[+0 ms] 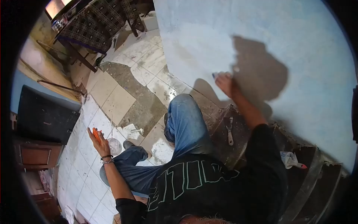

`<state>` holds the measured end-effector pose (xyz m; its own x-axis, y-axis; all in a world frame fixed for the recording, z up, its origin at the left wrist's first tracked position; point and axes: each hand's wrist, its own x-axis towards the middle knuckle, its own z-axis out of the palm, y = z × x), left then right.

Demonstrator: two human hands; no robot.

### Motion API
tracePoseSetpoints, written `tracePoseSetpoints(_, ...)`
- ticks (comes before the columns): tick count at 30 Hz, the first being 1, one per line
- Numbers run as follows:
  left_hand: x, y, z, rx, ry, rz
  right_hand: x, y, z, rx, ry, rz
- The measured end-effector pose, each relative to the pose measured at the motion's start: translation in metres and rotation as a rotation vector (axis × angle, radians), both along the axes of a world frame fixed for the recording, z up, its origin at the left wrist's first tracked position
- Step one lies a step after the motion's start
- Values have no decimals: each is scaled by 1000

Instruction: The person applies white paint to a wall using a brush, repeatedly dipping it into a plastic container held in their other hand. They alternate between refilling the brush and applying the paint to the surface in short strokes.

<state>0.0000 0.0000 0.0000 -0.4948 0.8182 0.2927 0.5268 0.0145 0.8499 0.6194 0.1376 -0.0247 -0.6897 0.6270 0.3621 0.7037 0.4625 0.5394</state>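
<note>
here the right hand [225, 83] presses on the pale blue wall [298, 44], with its fingers curled over a small pale pad [216, 75]; what it is exactly i cannot tell. it seems light, thin and probably soft, so it is best kept flat under the fingertips. the left hand [97, 140] hangs above the tiled floor [119, 100] and grips an orange tool [96, 133], slim and stiff, by its lower end. a putty knife [230, 130] lies on the dark step [223, 145].
</note>
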Motion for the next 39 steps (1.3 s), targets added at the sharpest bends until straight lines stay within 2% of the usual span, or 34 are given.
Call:
tracePoseSetpoints(1,-5,-2,-1,24,18,-1,0,0,-27,2,-141,13)
tracePoseSetpoints(2,-12,-5,3,44,38,2,-1,-10,-53,-110,-178,-18)
tracePoseSetpoints(4,-1,5,4,126,14,13,38,0,-117,-141,-124,-13)
tracePoseSetpoints(6,-1,1,4,178,10,25,58,-24,-102,-318,-33,66)
tracePoseSetpoints(8,8,5,-11,169,-58,46,85,-35,-78,-506,107,-29)
tracePoseSetpoints(11,3,15,-23,165,-69,20,17,-74,23,-461,264,-258)
tracePoseSetpoints(14,5,20,-8,105,-1,10,-7,-81,2,-629,900,-198)
tracePoseSetpoints(17,15,16,19,69,30,12,-37,-82,-38,-954,2132,-197)
tracePoseSetpoints(18,11,16,23,90,97,45,-51,-89,-28,-1111,2491,249)
tracePoseSetpoints(20,1,18,28,132,221,102,-79,-90,2,-1203,2799,376)
tracePoseSetpoints(21,-5,16,37,100,172,145,-91,-86,13,-1254,2946,451)
tracePoseSetpoints(22,-11,13,47,83,168,176,-100,-80,19,-1255,2890,434)
tracePoseSetpoints(25,-48,1,64,87,177,275,-126,-61,37,-1470,2825,690)
tracePoseSetpoints(27,-73,-19,74,155,169,321,-137,-52,25,-1549,2872,774)
tracePoseSetpoints(28,-94,-25,63,249,417,399,-149,-50,40,-1642,2883,801)
tracePoseSetpoints(29,-122,-33,55,341,566,486,-163,-43,35,-1725,2689,913)
tracePoseSetpoints(31,-121,-62,55,286,383,636,-190,-44,36,-1766,2788,806)
tracePoseSetpoints(32,-119,-77,47,142,364,721,-195,-38,33,-1853,2652,795)
tracePoseSetpoints(33,-118,-92,33,180,376,732,-200,-37,31,-1857,2596,807)
tracePoseSetpoints(36,-100,-138,-31,-80,282,882,-178,-25,15,-1930,2423,778)
tracePoseSetpoints(39,-101,-182,-100,-245,182,965,-181,-24,20,-1844,2193,700)
